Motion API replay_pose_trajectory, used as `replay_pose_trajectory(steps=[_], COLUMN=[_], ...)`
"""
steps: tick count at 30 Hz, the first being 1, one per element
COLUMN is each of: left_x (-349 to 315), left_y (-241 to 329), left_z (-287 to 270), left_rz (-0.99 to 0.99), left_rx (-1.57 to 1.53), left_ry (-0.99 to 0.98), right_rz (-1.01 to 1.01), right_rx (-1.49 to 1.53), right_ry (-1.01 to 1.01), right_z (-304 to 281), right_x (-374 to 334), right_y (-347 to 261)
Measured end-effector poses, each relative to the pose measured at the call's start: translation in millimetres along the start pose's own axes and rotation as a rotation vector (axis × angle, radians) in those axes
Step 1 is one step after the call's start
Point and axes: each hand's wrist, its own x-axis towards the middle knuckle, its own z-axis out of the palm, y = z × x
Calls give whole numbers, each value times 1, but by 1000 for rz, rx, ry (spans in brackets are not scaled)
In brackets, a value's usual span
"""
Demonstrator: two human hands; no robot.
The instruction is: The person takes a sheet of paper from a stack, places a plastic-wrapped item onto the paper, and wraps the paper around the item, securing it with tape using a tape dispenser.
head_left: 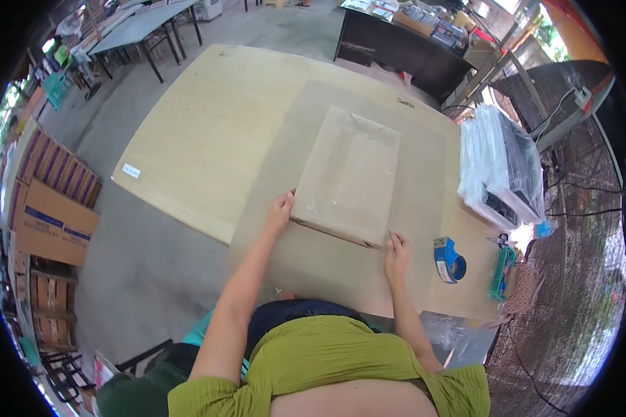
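A flat rectangular parcel [351,170], wrapped in brown paper with shiny clear tape on it, lies on a brown paper sheet [271,167] spread over the table. My left hand [280,210] is closed at the parcel's near left corner, thumb and fingers against its edge. At the near right corner my right hand [397,256] has its fingers drawn together on the edge. Both hands' undersides are hidden. To the right of my right hand stands a blue tape dispenser [449,261].
Plastic-wrapped flat panels [490,167] stand at the table's right, above a green basket [502,274]. Beyond the pale table [188,132] is a dark desk [403,52] with piled goods. Cardboard boxes [55,219] stand on the left. A person in dark green [146,382] is close at lower left.
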Motion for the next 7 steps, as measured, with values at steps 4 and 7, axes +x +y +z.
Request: replay_pose_trajectory(steps=[4,7], left_x=[15,41], left_y=[1,-3], left_z=[-11,-22], left_rz=[-29,-16], left_rx=[80,272], left_ry=[-81,-158], right_rz=[147,248], right_rx=[211,267], right_ry=[-2,82], right_z=[20,39], right_x=[29,48], right_y=[23,31])
